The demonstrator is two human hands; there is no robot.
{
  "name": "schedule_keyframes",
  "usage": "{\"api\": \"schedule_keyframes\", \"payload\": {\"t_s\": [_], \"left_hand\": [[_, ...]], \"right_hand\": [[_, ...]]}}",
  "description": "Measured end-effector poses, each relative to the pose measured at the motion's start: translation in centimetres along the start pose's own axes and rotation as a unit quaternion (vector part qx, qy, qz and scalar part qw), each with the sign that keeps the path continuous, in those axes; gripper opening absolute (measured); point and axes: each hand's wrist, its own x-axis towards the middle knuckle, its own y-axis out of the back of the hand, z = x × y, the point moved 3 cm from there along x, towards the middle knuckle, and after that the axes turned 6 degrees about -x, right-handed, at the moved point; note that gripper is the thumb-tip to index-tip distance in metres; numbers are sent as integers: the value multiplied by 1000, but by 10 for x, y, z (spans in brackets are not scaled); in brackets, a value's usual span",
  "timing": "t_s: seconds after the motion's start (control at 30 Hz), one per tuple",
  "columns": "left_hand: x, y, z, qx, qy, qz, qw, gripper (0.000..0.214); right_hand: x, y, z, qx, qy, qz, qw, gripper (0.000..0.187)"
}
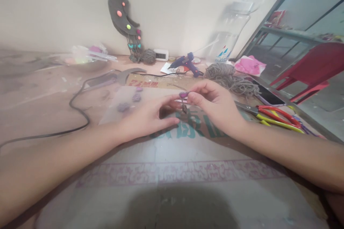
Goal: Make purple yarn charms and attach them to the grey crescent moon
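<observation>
A printed sheet [185,150] lies on the desk [48,89]. Above it, the right hand [215,105] pinches a purple-and-grey piece [184,95]; the left hand [150,114], thumb and fingers parted, flanks it. Pinch lightly; keep the dangling end [184,108] free.

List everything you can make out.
Hanging: one, grey, back left
Yarn ball: one, grey, beside hanging
Display: one, white, beside yarn ball
Glue gun: one, blue, back centre
Jug: one, clear, back right
Loose yarn: one heap, grey, before jug
Bundle: one, pink, right of jug
Phone: one, dark, right
Scissors: one pair, red and yellow, right
Cord: one, black, left
Bowl: one, colour unclear, back left
Small pieces: three, purple, left
Plastic sheet: one, milky, foreground
Table: one, pale brown, foreground
Chair: one, red, far right
Yarn piece: one, purple-grey, centre
Left hand: one, beside yarn piece
Right hand: one, pinching yarn piece
</observation>
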Motion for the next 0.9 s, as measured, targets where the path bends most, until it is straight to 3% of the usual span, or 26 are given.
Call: {"api": "schedule_keyframes", "payload": {"t_s": [0.3, 0.53, 0.67, 0.9], "left_hand": [[2, 2, 5, 15, 22, -5, 1000, 43], [3, 1, -3, -57, 63, -21, 996, 47], [4, 0, -5, -67, 73, -18, 995, 38], [4, 2, 2, -50, 92, -27, 994, 22]], "right_hand": [[-3, -3, -3, 27, -7, -21, 999, 12], [-4, -3, -1, 23, -7, -19, 1000, 14], [-4, -3, 0, 20, -11, -21, 1000, 15], [3, -4, 19, 56, -79, -42, 994, 18]]}}
